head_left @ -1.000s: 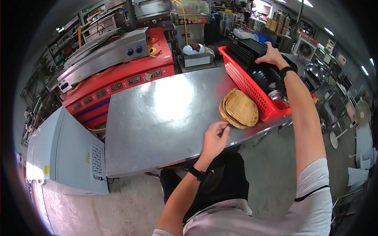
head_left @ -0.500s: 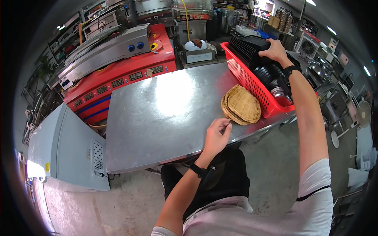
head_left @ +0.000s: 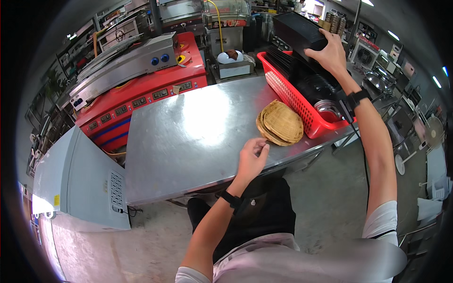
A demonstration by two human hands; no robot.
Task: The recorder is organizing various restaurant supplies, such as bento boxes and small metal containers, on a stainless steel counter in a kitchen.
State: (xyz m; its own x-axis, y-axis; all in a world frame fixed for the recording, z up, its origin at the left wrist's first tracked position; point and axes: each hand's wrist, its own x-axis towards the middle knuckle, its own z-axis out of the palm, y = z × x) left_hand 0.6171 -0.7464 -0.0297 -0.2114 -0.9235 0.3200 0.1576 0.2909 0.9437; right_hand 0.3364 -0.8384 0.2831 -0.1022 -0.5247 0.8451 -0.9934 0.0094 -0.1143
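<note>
My right hand (head_left: 329,53) grips a black rectangular tray (head_left: 298,33) by its end and holds it tilted above a red plastic basket (head_left: 289,89). Inside that basket are a row of thin black trays (head_left: 279,61), a round glossy black piece (head_left: 309,89) and a silver-rimmed jar (head_left: 327,106) near its close end. Over the steel table's front part, my left hand (head_left: 252,159) has its fingers loosely curled, with nothing visible in them. Just beyond it lies a small stack of woven bamboo baskets (head_left: 281,123), against the red basket's side.
The steel table (head_left: 165,151) stretches to the left. Behind it stands a red counter (head_left: 146,89) with a steel griddle (head_left: 127,66) on top. A white cabinet (head_left: 80,179) stands at the table's left end. A dark cord (head_left: 365,170) hangs by my right forearm.
My right hand has raised the black tray up out of the red basket and tilted it. My left hand stays curled beside the woven baskets. The view has shifted slightly.
</note>
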